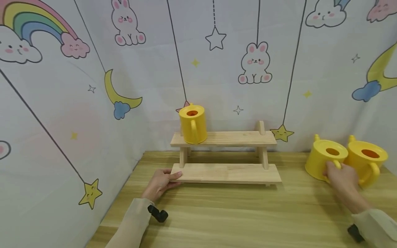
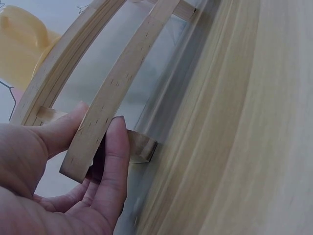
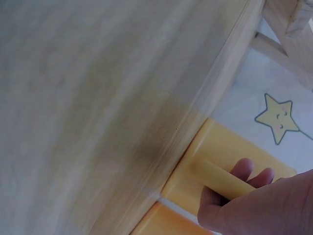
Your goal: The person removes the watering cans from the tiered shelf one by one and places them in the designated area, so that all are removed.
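Observation:
A two-tier wooden shelf (image 1: 226,173) stands on the table against the back wall. My left hand (image 1: 161,182) grips the left end of its lower board (image 2: 105,105), thumb on top and fingers beneath. On the upper tier, at the left, sits a yellow watering can (image 1: 193,125) with its handle toward me. At the right, my right hand (image 1: 342,177) holds the handle (image 3: 222,178) of a second yellow watering can (image 1: 322,156), fingers curled round it. A third yellow watering can (image 1: 367,158) stands close beside it, to its right.
The wood-grain table (image 1: 217,213) reaches back to a white cloth wall (image 1: 149,86) printed with bunnies, stars and moons. Another cloth wall (image 1: 46,144) borders the table's left side. An upright peg (image 1: 262,127) rises at the upper tier's right end.

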The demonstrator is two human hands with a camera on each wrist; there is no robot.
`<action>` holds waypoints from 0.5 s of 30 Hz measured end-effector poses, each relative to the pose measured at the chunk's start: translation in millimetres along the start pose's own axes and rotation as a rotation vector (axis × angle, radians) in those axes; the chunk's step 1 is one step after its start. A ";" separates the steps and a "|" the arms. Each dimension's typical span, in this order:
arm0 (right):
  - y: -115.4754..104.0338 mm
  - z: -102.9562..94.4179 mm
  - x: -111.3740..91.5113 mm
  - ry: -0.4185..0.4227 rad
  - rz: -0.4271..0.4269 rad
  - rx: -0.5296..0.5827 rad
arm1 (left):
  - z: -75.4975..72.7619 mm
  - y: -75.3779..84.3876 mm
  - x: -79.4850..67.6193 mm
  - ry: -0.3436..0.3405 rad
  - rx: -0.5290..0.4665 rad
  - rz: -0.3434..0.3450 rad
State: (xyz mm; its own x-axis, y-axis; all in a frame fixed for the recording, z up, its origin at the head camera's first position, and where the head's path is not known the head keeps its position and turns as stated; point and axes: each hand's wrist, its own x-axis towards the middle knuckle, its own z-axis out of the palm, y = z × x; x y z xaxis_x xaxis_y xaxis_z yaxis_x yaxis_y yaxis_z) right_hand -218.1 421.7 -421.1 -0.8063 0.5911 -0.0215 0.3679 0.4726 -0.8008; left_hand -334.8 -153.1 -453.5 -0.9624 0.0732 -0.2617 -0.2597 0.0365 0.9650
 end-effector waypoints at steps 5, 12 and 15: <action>1.6 -2.5 -2.3 -0.028 -0.003 -0.025 | 1.3 -2.0 0.9 -0.011 -0.005 0.016; 0.8 -8.3 -11.2 -0.025 -0.045 -0.085 | -1.4 -3.3 2.6 -0.003 -0.006 0.008; -8.0 -11.7 -16.7 0.018 -0.033 -0.057 | -2.2 -3.0 2.2 0.000 -0.011 0.006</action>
State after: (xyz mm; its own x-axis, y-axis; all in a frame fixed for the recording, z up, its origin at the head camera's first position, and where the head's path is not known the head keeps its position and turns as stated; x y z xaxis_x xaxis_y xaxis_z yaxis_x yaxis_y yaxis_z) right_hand -202.2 415.7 -407.4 -0.8101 0.5861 0.0157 0.3673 0.5282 -0.7655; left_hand -336.3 -155.2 -456.9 -0.9638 0.0731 -0.2563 -0.2551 0.0254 0.9666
